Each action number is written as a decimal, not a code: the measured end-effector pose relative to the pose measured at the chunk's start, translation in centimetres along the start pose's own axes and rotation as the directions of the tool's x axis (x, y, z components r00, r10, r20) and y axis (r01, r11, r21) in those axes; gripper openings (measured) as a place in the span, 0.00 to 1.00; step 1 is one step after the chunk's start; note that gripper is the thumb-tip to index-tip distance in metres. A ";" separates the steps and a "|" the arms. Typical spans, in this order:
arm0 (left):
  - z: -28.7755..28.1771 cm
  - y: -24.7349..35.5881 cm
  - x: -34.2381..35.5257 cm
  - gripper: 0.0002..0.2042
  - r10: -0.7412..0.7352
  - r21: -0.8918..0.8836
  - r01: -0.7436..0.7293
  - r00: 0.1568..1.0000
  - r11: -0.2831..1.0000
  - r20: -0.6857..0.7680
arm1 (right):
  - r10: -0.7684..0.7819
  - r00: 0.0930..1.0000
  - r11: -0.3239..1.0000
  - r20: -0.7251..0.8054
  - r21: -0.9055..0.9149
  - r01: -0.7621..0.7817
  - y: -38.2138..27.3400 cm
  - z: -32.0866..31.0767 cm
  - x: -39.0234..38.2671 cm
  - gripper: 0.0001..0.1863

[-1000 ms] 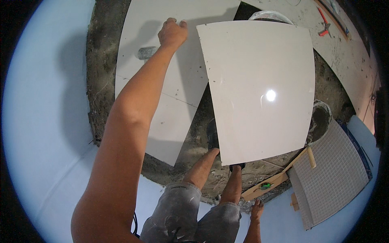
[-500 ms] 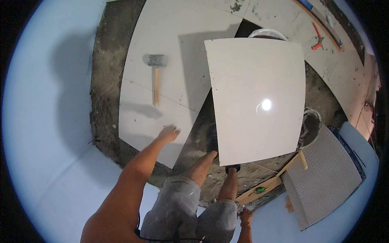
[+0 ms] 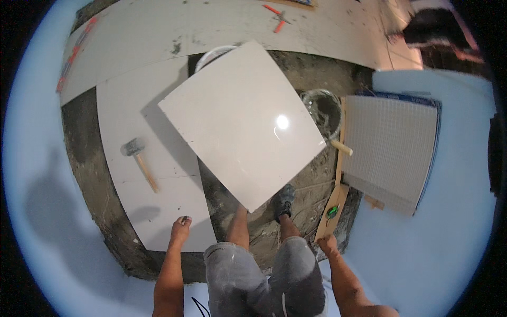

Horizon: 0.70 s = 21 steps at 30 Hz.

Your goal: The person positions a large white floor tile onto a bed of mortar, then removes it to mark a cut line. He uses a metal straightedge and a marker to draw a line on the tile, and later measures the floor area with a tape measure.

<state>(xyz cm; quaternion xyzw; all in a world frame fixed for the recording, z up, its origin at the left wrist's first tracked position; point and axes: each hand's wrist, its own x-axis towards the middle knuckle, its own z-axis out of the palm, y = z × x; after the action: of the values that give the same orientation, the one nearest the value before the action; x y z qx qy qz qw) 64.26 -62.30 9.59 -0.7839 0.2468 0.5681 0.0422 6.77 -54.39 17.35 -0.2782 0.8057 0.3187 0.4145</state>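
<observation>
My left hand [image 3: 180,227] is closed on something small and dark that I cannot make out, just above white floor tiles [image 3: 169,211]. My right hand [image 3: 327,243] is closed at the lower end of a brown strip [image 3: 325,224] with a green tape measure [image 3: 332,212] on it; what its fingers hold is hidden. A rubber mallet [image 3: 133,146] with a wooden handle lies on the laid tiles, left of a large loose white tile [image 3: 237,127] that sits diagonally between two buckets and over my left foot.
A bucket [image 3: 325,113] of grey mortar has a light handle sticking out. Another bucket [image 3: 214,55] is partly hidden. Stacked tiles [image 3: 388,153] stand at the right by the pale blue wall [image 3: 457,158]. Red pliers [image 3: 277,20] lie on the far tiles; red tools [image 3: 76,53] at far left.
My left hand has come down from the upper tiles toward my body. The view has swung, so the loose tile now appears diagonal and more of the far floor shows.
</observation>
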 end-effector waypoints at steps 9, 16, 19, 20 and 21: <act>1.3 4.2 -2.4 0.22 0.121 0.181 -0.109 0.991 0.977 -0.056 | -0.062 0.984 0.998 0.167 -0.023 0.067 6.0 5.9 7.2 0.31; 10.5 12.2 -8.3 0.28 0.157 0.514 -0.171 0.985 0.841 0.072 | -0.200 0.974 0.793 -0.101 0.567 0.222 11.0 7.6 4.1 0.34; 17.2 22.1 -12.2 0.30 0.175 0.197 -0.252 0.924 0.947 0.340 | -0.175 0.984 0.849 0.023 0.510 0.139 12.1 3.4 5.0 0.30; 18.8 27.0 -15.2 0.31 0.190 0.083 -0.253 0.870 0.964 0.455 | -0.145 0.989 0.853 0.008 0.508 0.121 12.1 2.1 4.9 0.27; 21.0 30.9 -18.4 0.31 0.297 -0.043 -0.322 0.805 0.946 0.513 | -0.151 0.988 0.797 0.013 0.593 0.114 15.0 4.5 6.9 0.27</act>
<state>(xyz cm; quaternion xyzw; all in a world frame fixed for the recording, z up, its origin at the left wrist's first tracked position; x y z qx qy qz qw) 28.27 -75.77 25.56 -0.5521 0.3641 0.7494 0.0314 -5.13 -42.70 13.72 -0.1816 0.8306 0.0311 0.5255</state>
